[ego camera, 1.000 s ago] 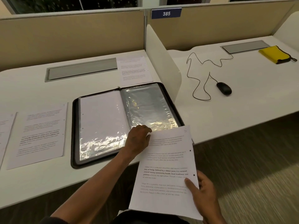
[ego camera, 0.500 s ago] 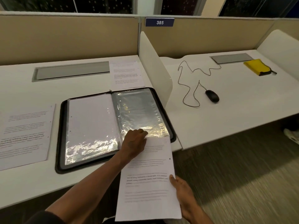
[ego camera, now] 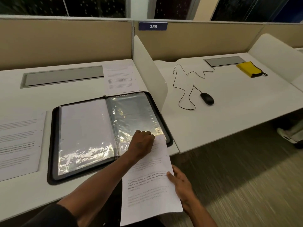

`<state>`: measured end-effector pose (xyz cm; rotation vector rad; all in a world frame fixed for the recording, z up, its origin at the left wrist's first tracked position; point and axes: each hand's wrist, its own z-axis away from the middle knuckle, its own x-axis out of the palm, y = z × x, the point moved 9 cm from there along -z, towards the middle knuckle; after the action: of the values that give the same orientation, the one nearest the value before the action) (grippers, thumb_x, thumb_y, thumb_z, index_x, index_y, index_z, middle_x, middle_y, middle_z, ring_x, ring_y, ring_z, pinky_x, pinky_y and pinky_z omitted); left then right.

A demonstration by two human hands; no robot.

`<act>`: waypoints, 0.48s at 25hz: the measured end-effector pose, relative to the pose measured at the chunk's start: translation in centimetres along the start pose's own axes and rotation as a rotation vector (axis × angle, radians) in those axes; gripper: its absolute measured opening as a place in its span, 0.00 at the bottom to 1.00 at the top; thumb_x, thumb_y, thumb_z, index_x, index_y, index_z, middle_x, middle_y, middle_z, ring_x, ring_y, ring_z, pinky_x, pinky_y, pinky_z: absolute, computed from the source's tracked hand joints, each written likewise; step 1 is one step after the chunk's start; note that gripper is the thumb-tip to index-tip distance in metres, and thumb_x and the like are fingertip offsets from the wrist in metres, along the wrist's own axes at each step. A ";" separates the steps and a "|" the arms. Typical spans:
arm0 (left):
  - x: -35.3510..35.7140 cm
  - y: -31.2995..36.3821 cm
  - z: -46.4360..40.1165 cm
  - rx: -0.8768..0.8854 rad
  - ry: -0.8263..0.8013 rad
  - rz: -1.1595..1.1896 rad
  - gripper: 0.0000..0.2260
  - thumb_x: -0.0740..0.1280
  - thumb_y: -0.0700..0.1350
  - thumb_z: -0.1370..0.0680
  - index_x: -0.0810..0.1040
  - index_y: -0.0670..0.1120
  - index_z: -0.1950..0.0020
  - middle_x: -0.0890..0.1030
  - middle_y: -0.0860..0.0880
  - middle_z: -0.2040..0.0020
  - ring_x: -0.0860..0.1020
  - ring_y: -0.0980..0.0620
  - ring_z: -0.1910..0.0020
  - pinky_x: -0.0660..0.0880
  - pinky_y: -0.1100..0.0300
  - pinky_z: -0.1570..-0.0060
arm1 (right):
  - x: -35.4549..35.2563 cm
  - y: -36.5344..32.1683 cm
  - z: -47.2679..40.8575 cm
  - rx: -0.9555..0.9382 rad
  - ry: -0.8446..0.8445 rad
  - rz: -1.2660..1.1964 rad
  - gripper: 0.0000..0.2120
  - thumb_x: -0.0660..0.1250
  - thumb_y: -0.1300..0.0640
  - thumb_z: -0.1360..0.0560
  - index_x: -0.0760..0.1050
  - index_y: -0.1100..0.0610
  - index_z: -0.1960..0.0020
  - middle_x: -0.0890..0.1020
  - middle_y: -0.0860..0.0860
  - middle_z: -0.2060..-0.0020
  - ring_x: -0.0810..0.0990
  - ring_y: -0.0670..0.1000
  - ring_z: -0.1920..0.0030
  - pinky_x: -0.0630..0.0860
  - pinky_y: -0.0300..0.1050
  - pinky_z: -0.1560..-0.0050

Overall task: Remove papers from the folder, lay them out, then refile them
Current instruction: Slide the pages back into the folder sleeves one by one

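Observation:
A black folder (ego camera: 54, 145) lies open on the white desk (ego camera: 24, 199), with clear plastic sleeves on both pages. A printed sheet (ego camera: 149, 185) hangs over the desk's front edge, its top end at the bottom opening of the right-hand sleeve (ego camera: 136, 117). My right hand (ego camera: 182, 184) grips the sheet's right edge. My left hand (ego camera: 141, 143) pinches the sleeve's bottom edge where the sheet meets it. Another printed sheet (ego camera: 18, 143) lies flat to the left of the folder and one more (ego camera: 120, 76) behind it.
A white divider panel (ego camera: 147, 68) stands right of the folder. The neighbouring desk holds a black mouse (ego camera: 207, 98) with a looping cable and a yellow pouch (ego camera: 250, 69). Beige partitions run along the back. A shoe (ego camera: 287, 135) shows on the floor at right.
The sheet has moved up and left, so its top now reaches the right sleeve's bottom opening. My right hand followed it upward. My left hand stayed at the sleeve's edge.

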<state>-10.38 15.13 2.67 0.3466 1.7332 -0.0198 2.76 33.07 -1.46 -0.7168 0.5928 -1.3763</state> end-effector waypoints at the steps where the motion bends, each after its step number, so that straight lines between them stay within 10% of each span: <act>1: 0.0 0.0 -0.1 0.002 0.008 0.002 0.11 0.65 0.40 0.25 0.75 0.47 0.68 0.74 0.50 0.71 0.70 0.48 0.73 0.66 0.56 0.64 | -0.2 -0.2 -0.2 -0.001 0.000 -0.010 0.10 0.64 0.59 0.18 0.76 0.48 0.39 0.87 0.54 0.51 0.87 0.58 0.53 0.83 0.51 0.57; 12: 0.2 -0.8 1.9 -0.017 0.090 0.247 0.07 0.68 0.45 0.25 0.84 0.49 0.51 0.84 0.52 0.55 0.80 0.49 0.58 0.72 0.55 0.54 | 0.6 -3.2 -5.4 0.013 -0.048 0.029 0.13 0.65 0.60 0.19 0.77 0.52 0.35 0.85 0.57 0.46 0.85 0.61 0.47 0.82 0.61 0.45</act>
<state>-8.76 13.96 1.99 0.5540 1.7675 0.1920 -3.31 31.69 -2.64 -0.7259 0.5536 -1.3320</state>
